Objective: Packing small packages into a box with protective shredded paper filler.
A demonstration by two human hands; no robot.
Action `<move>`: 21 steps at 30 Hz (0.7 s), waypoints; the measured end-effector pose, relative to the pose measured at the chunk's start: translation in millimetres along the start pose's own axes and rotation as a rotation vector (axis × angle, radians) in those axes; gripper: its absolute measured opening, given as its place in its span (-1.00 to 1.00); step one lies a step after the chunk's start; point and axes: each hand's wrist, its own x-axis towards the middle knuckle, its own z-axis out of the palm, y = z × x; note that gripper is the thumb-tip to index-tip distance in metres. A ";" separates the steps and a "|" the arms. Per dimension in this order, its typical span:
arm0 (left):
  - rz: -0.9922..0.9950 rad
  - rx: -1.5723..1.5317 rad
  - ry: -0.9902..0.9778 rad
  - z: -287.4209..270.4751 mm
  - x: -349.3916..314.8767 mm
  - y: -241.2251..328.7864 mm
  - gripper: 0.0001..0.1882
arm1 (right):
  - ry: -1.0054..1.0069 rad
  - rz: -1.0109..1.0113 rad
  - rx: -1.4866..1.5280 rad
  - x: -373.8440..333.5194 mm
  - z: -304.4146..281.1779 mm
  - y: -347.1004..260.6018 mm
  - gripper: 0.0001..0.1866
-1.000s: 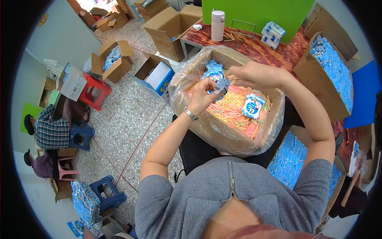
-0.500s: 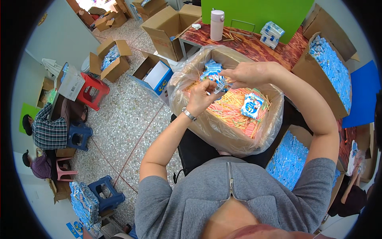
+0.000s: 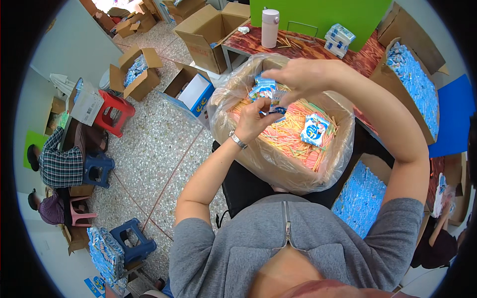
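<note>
In front of me stands a cardboard box lined with clear plastic (image 3: 278, 176), filled with thin pink, orange and yellow sticks (image 3: 285, 136). My left hand (image 3: 250, 120) pinches a small blue-and-white packet (image 3: 278, 110) above the sticks. Just to the right and higher, my right hand (image 3: 310, 77) is apart from that packet, thumb and fingers spread, holding nothing that I can see. More blue-and-white packets (image 3: 263, 89) lie at the far left of the sticks, partly behind my hands. Another packet (image 3: 314, 129) rests on the sticks at the right.
Cartons of blue packets stand at the right (image 3: 412, 79) and beside my right elbow (image 3: 360, 196). A pink bottle (image 3: 270, 30) is on the red-brown table (image 3: 355, 64). An open blue-and-white carton (image 3: 198, 94) sits left of my box. People sit at the far left.
My right hand has come off the packet, lifting up and opening. My left hand keeps the packet, now tilted differently.
</note>
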 end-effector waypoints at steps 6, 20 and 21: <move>-0.107 -0.375 -0.024 4.0 10.2 -23.5 -0.79 | 0.379 -0.060 0.376 -14.3 48.8 35.1 -0.37; -0.212 -0.552 0.137 16.6 24.5 -35.0 -0.90 | 0.843 0.016 0.513 30.1 126.4 26.0 -0.35; -0.232 -0.599 0.140 15.3 25.7 -36.6 -0.88 | 0.842 0.015 0.517 31.6 134.7 34.5 -0.35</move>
